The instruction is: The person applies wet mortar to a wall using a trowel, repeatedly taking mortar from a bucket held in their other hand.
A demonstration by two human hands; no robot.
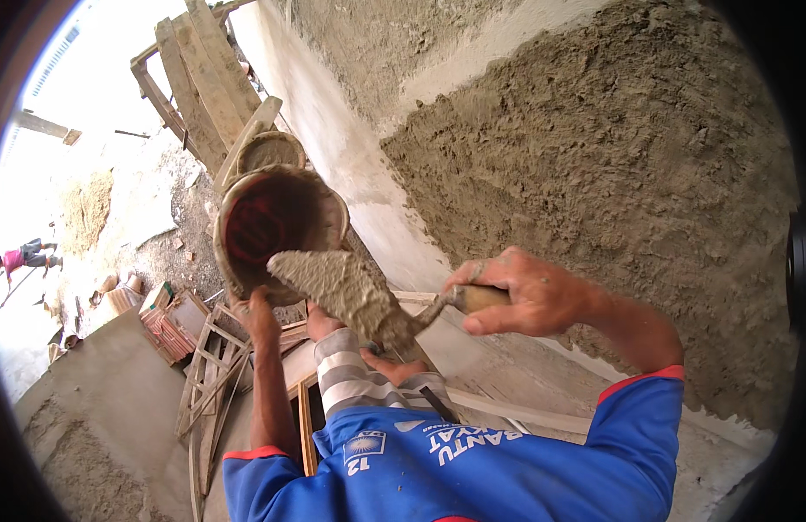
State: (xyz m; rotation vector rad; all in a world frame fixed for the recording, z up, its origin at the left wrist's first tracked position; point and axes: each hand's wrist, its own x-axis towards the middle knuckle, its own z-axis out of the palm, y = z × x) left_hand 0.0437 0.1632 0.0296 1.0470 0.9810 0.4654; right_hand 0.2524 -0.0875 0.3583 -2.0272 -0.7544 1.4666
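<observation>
My right hand [538, 291] is closed round the wooden handle [481, 298] of a trowel. Wet grey mortar [338, 287] covers the trowel's blade, which reaches left to the mouth of a tilted bucket [233, 261]. The blade's tip overlaps the opening in this view. Gripping the bucket's near rim is my left hand [259, 320], its fingers partly hidden. The bucket's inside is dark reddish, and its rim is crusted with mortar. Beyond it stands another mortar-smeared round container [273, 152].
On the right rises a wall with rough fresh mortar [594, 157] and smoother plaster at its edge. Wooden planks [207, 78] stand at the upper left. Below are a wooden ladder-like frame [213, 361], stacked reddish tiles [173, 326] and a distant person [25, 257]. My feet are beneath me.
</observation>
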